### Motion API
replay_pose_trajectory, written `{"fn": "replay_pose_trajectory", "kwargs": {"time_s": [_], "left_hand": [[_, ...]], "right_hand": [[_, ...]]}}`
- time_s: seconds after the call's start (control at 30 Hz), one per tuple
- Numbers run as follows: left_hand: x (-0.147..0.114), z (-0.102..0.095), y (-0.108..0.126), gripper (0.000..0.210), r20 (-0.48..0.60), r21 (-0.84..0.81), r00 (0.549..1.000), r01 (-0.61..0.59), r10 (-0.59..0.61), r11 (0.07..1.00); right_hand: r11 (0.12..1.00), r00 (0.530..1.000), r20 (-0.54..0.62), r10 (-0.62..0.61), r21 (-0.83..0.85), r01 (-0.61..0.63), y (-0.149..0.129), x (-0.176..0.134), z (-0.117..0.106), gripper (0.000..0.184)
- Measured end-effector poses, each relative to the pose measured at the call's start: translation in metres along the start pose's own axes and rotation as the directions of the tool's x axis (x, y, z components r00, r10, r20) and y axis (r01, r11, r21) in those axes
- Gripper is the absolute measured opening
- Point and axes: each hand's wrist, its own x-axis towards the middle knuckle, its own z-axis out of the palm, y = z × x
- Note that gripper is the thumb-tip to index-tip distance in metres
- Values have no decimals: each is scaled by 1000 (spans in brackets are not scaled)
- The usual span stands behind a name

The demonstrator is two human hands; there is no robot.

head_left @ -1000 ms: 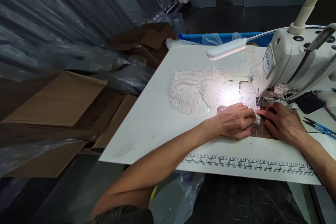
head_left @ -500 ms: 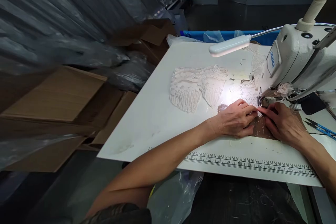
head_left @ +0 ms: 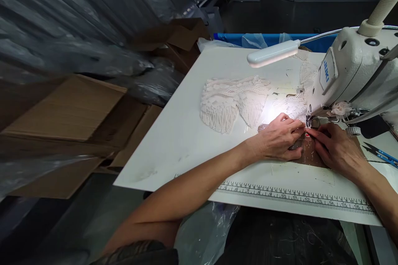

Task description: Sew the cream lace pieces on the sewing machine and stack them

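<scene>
A: Anything different from a second ago? Left of the sewing machine [head_left: 348,74] that lace pile [head_left: 233,101] hasn't budged.

B: Barely. Left hand [head_left: 276,140] has crept closer to the needle, fingers together, pressing the lace strip [head_left: 295,109] flat. Right hand [head_left: 337,149] pinches its edge right below the machine's foot.

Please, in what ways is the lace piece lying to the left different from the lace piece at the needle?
The left lace piece lies spread out, apart from both hands; the lace at the needle is pinched by the left hand and right hand. The first looks larger and dimmer; the second is brightly lit. Both are white openwork.
</scene>
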Motion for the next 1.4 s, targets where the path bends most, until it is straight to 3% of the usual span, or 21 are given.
{"fn": "replay_pose_trajectory", "kwargs": {"time_s": [0.33, 0.53, 0.63, 0.77, 0.9, 1.07, 1.23, 1.3, 1.4], "left_hand": [[4, -3, -4, 55, 29, 34, 999, 40, -41, 999], [5, -5, -7, 57, 39, 13, 999, 35, -35, 999], [4, -3, -8, 55, 27, -10, 999, 35, -35, 999], [3, 1, -8, 55, -8, -35, 999, 44, -44, 998], [3, 4, -8, 59, -35, -65, 997, 65, -68, 996], [2, 8, -7, 51, -69, -107, 992, 99, -106, 989], [11, 12, -18, 43, -191, 7, 965, 183, -178, 983], [24, 11, -32, 36, -160, 59, 974, 175, -163, 983], [51, 10, -56, 30, -6, 97, 996, 94, -93, 991]], "right_hand": [[956, 998, 6, 68, 285, -67, 9, -1, -15, 42], [827, 964, 97, 248, 498, -262, 24, 7, -18, 52], [786, 956, 94, 279, 550, -284, 28, 9, -14, 57], [843, 962, 80, 261, 467, -268, 22, 1, -11, 53], [914, 984, 17, 177, 369, -170, 13, -9, -7, 43], [941, 986, -38, 163, 308, -143, 11, -14, 5, 42], [973, 989, -90, 122, 205, -101, 9, -14, 10, 40], [986, 989, -118, 90, 152, -71, 9, -14, 10, 41], [996, 988, -152, 36, 83, -24, 10, -14, 12, 42]]}}
